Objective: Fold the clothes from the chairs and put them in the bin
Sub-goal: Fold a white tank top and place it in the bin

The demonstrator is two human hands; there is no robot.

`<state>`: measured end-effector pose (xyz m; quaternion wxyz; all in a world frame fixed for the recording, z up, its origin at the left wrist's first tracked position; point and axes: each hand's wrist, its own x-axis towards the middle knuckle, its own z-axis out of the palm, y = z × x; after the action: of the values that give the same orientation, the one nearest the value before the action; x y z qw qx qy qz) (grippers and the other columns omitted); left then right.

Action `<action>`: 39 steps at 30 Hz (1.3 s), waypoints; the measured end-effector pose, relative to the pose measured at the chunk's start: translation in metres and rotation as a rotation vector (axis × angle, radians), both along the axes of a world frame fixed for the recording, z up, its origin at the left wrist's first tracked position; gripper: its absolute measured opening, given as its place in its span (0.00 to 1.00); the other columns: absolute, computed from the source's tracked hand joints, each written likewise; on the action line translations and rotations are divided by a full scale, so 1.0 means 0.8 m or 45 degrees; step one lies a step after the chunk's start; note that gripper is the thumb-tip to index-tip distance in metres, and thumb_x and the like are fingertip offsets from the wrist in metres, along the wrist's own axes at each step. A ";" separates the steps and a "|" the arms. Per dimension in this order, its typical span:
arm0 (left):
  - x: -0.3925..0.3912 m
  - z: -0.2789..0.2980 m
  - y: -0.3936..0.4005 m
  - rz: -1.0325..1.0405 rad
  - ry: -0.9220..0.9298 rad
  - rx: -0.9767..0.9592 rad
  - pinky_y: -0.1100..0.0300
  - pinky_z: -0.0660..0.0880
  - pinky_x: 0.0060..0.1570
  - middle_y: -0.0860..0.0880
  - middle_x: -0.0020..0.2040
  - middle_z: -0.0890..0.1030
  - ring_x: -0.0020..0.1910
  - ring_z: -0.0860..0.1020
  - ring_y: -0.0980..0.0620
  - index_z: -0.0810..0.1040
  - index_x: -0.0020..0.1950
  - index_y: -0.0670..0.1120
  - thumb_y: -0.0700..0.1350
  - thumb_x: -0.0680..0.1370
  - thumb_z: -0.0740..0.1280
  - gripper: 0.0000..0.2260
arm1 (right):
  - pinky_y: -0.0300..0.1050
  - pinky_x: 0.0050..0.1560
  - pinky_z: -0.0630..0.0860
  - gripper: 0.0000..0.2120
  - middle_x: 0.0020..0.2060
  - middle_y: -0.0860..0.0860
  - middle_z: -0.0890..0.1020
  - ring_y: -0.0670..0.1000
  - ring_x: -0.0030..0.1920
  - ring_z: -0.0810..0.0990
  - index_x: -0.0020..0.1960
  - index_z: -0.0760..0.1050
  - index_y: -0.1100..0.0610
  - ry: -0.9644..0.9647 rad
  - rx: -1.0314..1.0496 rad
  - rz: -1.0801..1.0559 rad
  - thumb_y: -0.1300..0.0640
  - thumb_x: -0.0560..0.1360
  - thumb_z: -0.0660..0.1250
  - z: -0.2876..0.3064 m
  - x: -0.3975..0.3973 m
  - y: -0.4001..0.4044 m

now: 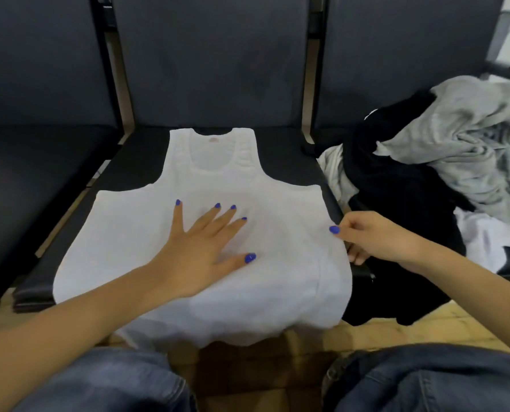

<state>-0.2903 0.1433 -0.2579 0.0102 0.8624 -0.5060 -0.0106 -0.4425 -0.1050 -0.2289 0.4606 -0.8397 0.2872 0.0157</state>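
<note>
Your right hand (375, 237) pinches the white tank top (218, 185) at its right edge, fingertips tucked beneath. Your left hand (200, 248) presses flat, fingers spread mid-shirt. The hem overhangs the chair seat (75, 209).

Waiting-room or lobby-type setting: row of linked dark padded chairs (215, 69) on black metal frames stood side by side over light wooden floor (396, 331); unfolded clothes pile (444, 162) lay heaped across right-hand seat.
</note>
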 end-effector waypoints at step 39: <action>0.096 -0.021 0.108 0.726 0.209 0.096 0.48 0.41 0.76 0.54 0.79 0.41 0.78 0.42 0.51 0.42 0.78 0.57 0.63 0.80 0.45 0.28 | 0.50 0.76 0.43 0.28 0.78 0.49 0.46 0.49 0.78 0.45 0.79 0.44 0.49 0.263 -1.039 0.219 0.41 0.82 0.40 -0.065 0.080 0.042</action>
<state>-0.2131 0.2296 -0.2745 0.0218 0.9658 -0.2400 -0.0958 -0.3788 -0.0712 -0.2807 0.0565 -0.9680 0.2435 0.0233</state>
